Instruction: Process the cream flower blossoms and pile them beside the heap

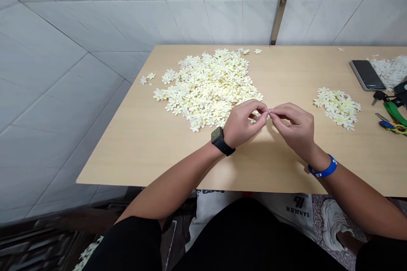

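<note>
A big heap of small cream fabric flowers (pixel 210 87) lies on the light wooden table (pixel 143 148). Just in front of its near right edge, my left hand (pixel 243 123), with a black watch on the wrist, and my right hand (pixel 294 129), with a blue wristband, meet fingertip to fingertip. Both pinch a small white flower piece (pixel 269 113) between thumb and fingers, held a little above the tabletop. A smaller pile of the same flowers (pixel 337 106) lies to the right of my right hand.
A dark phone (pixel 366 74) lies at the far right, beside a mound of white bits (pixel 391 70). Keys, a green strap and scissors (pixel 392 115) sit at the right edge. A tiled wall stands behind the table; a metal strip (pixel 281 4) runs up it.
</note>
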Tool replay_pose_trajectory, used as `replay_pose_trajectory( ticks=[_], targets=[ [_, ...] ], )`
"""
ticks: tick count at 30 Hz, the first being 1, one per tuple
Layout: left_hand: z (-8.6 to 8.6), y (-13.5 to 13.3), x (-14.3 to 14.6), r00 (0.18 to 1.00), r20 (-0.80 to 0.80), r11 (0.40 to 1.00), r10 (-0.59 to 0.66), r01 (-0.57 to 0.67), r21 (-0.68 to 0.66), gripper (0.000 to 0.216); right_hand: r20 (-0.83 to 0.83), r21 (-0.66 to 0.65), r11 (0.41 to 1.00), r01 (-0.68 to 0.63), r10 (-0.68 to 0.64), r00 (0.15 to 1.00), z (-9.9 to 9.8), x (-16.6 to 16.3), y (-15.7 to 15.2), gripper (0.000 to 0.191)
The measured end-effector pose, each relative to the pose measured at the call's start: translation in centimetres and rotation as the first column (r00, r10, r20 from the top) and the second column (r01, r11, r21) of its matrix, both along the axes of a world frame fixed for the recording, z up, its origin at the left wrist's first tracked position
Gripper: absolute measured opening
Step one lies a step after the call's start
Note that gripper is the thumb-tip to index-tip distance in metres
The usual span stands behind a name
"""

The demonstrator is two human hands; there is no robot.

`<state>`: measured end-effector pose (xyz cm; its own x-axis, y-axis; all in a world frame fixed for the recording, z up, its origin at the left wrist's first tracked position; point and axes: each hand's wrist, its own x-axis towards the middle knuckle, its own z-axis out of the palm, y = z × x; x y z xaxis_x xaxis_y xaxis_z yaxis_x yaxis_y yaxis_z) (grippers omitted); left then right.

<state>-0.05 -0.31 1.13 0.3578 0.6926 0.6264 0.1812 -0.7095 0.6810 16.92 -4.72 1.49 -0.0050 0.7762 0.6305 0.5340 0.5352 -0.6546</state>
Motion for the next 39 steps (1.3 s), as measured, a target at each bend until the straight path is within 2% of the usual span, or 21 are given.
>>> replay_pose_trajectory(
  ticks=[3, 8, 13, 16, 21, 23, 26, 31, 34, 36, 39],
  targets=[
    [-0.1, 0.1, 0.0, 1.0, -0.022, 0.999, 0.019, -0.019, 0.033, 0.006, -0.073, -0.082, 0.997, -0.003, -0.003, 0.997, 0.0, -0.2, -0.2, 0.011],
    [-0.4, 0.4, -0.2, 0.992, -0.112, 0.971, 0.061, -0.032, 0.239, 0.008, -0.299, -0.272, 0.96, -0.061, -0.024, 0.954, -0.2, -0.5, -0.2, 0.007],
    [-0.5, 0.7, -0.3, 0.987, -0.138, 0.942, 0.076, -0.025, 0.336, 0.008, -0.354, -0.3, 0.95, -0.085, -0.028, 0.935, 0.0, -0.7, 0.0, 0.005],
    [-0.4, 0.5, -0.2, 0.995, -0.067, 0.964, 0.068, -0.049, 0.26, 0.008, -0.384, -0.325, 0.939, -0.112, -0.023, 0.923, 0.0, -0.5, 0.2, 0.007],
    [-0.2, 0.2, 0.2, 0.998, 0.018, 0.998, 0.061, -0.06, -0.032, 0.006, -0.501, -0.364, 0.911, -0.193, -0.017, 0.865, -0.3, -0.1, 0.6, 0.017],
    [-0.2, 0.1, 0.2, 0.998, 0.032, 0.995, 0.054, -0.051, -0.081, 0.006, -0.512, -0.365, 0.909, -0.203, -0.013, 0.859, -0.4, 0.0, 0.7, 0.016],
    [-0.1, 0.1, 0.2, 0.998, 0.034, 0.996, 0.052, -0.049, -0.072, 0.006, -0.505, -0.353, 0.913, -0.202, -0.005, 0.863, -0.3, -0.1, 0.5, 0.012],
    [-0.4, 0.3, 0.1, 0.997, 0.028, 0.995, 0.075, -0.076, 0.068, 0.009, -0.445, -0.338, 0.927, -0.163, -0.005, 0.895, 0.3, -0.4, 0.2, 0.009],
    [-0.6, 0.6, -0.1, 0.997, 0.004, 0.975, 0.081, -0.08, 0.206, 0.009, -0.405, -0.336, 0.933, -0.126, -0.022, 0.914, 0.5, -0.5, 0.0, 0.011],
    [-0.6, 0.9, -0.2, 0.994, -0.04, 0.93, 0.099, -0.078, 0.359, 0.01, -0.402, -0.339, 0.931, -0.132, -0.017, 0.916, 0.6, -0.4, 0.0, 0.013],
    [-0.4, 1.1, -0.4, 0.982, -0.127, 0.822, 0.138, -0.042, 0.568, 0.01, -0.437, -0.355, 0.915, -0.193, 0.02, 0.899, 0.6, -0.1, -0.1, 0.016]
  ],
)
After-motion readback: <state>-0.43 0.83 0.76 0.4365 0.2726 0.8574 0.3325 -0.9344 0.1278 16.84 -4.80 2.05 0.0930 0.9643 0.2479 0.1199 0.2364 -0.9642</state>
